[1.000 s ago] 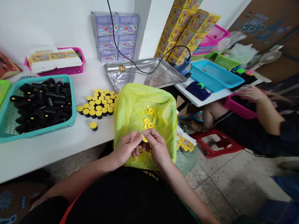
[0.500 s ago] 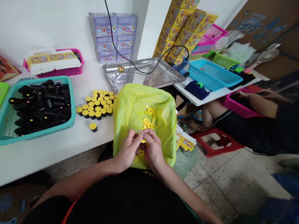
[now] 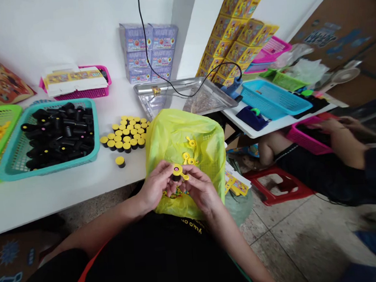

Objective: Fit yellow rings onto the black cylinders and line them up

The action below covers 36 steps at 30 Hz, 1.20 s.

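My left hand [image 3: 155, 185] and my right hand [image 3: 201, 188] meet above a yellow-green plastic bag [image 3: 205, 157]. Between them they hold a small black cylinder with a yellow ring-shaped plastic piece on top [image 3: 176, 172]. Its lower part is hidden by my fingers. Several yellow winged plastic parts [image 3: 188, 157] lie on the bag, just beyond my right fingers. To the left, on the white table [image 3: 64, 190], stands a group of black cylinders with yellow caps [image 3: 124, 137], with one apart [image 3: 120, 162].
A teal basket [image 3: 48, 164] of black cylinders and a green basket [image 3: 1, 129] of yellow rings stand at left. Behind are a metal tray [image 3: 167, 88] and stacked boxes [image 3: 150, 52]. At right, a co-worker's hands [image 3: 333, 125] work at a pink basket; a red stool [image 3: 276, 186] stands on the floor.
My hands have parted slightly and now show the black cylinder with the yellow piece, which was mostly hidden earlier. The view has shifted a little.
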{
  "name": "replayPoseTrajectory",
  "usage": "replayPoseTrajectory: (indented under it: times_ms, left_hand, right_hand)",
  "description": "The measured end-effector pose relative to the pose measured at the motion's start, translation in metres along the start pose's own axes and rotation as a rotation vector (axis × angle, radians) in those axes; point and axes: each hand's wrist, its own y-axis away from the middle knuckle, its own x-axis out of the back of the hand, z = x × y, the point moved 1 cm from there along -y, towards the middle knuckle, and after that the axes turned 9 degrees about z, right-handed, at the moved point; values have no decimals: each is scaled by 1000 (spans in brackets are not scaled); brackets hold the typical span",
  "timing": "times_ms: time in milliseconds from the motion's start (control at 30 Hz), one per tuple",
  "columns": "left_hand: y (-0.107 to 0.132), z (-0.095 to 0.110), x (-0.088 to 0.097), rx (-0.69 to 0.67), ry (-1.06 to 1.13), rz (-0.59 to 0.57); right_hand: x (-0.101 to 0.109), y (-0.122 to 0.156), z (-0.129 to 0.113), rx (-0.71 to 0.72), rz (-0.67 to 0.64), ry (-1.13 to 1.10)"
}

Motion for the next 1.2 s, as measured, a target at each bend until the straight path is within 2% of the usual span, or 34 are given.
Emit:
replayPoseTrajectory:
  times_ms: [167,300,367,533,633,767,833,900,967,1067,1133,1200]
  left_hand:
    - [3,2,-2,-9,-38,37]
    - [3,4,-3,10,3,27]
    - [3,3,-2,-11,-49,30]
    - [3,-2,1,-155,-293,6]
    - [2,-5,3,-195,-352,1]
    - [2,-7,3,-240,-390,-25]
    - [4,-5,2,-330,-480,-62]
    - [7,2,1,-492,-656,-62]
    - [11,11,2,-649,-830,-8]
    - [15,25,12,-776,-927,130]
    - [14,30,28,-827,-924,286]
    - [7,31,51,-832,-914,487]
  right_hand:
    - [-5,1,4,6,60,-3]
    - [-4,2,6,54,4,6]
    - [-4,2,5,86,-6,6]
    - [-9,0,1,-18,86,2]
    - [-13,-3,2,-91,120,-33]
    - [-12,-4,5,-71,203,-62]
    - [-12,-2,6,-41,222,-56]
    - [-13,1,6,-15,210,-34]
    - [-15,3,5,4,163,8]
    - [-19,4,3,49,52,89]
    - [-18,3,4,70,16,147]
    - [-16,1,7,51,47,201]
